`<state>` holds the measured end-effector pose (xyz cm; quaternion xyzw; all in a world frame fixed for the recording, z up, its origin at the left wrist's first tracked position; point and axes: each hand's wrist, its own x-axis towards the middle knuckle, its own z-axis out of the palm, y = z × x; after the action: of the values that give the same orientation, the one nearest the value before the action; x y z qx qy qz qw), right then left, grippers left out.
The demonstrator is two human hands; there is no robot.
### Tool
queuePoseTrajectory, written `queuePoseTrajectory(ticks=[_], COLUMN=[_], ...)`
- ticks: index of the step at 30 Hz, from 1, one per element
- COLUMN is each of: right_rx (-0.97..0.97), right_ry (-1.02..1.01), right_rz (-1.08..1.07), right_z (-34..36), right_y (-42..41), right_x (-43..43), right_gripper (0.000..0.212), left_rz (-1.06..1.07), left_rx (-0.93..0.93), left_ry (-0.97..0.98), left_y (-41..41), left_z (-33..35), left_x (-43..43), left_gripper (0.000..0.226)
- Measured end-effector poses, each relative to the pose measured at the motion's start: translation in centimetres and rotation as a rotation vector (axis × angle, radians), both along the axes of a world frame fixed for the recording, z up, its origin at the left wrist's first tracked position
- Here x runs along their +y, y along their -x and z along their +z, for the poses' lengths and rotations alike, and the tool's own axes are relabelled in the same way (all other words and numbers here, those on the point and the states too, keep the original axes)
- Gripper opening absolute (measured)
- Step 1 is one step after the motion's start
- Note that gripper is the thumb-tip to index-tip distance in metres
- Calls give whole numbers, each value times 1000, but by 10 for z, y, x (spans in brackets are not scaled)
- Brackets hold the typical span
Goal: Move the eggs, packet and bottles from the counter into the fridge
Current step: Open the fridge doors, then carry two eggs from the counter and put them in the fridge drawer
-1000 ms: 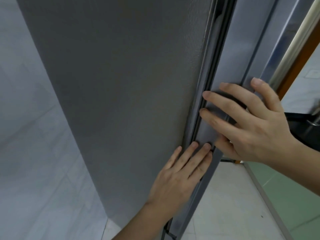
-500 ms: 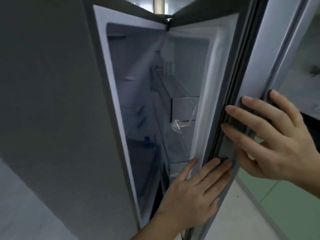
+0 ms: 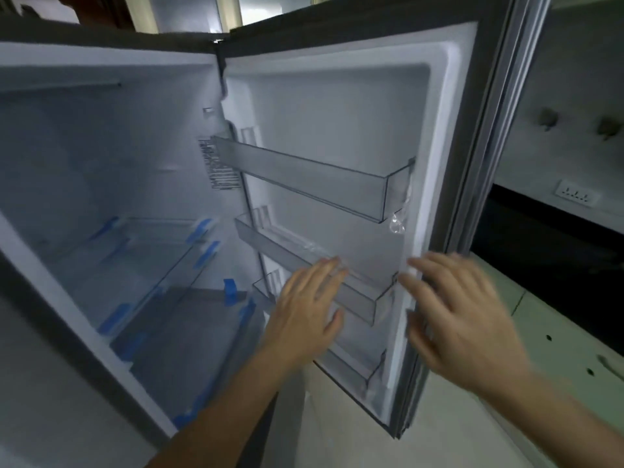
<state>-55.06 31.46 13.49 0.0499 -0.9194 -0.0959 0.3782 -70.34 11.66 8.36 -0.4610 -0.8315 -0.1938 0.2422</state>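
Observation:
The fridge [image 3: 44,383] stands wide open with its white inside bare. Its door [image 3: 435,163] is swung out to the right and carries three clear door bins [image 3: 304,173]. My left hand [image 3: 304,312] is spread flat in front of the middle door bin, fingers apart, holding nothing. My right hand [image 3: 462,319] is blurred, fingers spread, at the door's outer edge with nothing in it. Glass shelves [image 3: 141,261] with blue tape strips sit inside the fridge. No eggs, packet or bottles are in view.
A pale counter [image 3: 567,336] with a dark backsplash runs to the right of the door. A white wall socket [image 3: 575,197] sits above it. Pale floor tiles [image 3: 337,427] show below the door.
The fridge door has swung from shut to wide open. Both hands have come off the door edge and now hover, fingers spread, near the door's inner side.

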Motion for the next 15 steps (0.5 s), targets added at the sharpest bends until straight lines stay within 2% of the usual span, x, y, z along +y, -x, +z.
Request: queuePoseTrajectory(ticks=[8, 15], right_rx=[-202, -280], right_ry=[142, 163], right_rz=[-46, -199], right_z=[-38, -54], right_y=[64, 147], right_x=[21, 57], right_gripper=[61, 78], left_rz=[161, 172], left_rx=[-130, -58], left_ry=[101, 151], left_y=[62, 120], left_z=[-17, -14], left_x=[32, 60], left_gripper=[74, 79])
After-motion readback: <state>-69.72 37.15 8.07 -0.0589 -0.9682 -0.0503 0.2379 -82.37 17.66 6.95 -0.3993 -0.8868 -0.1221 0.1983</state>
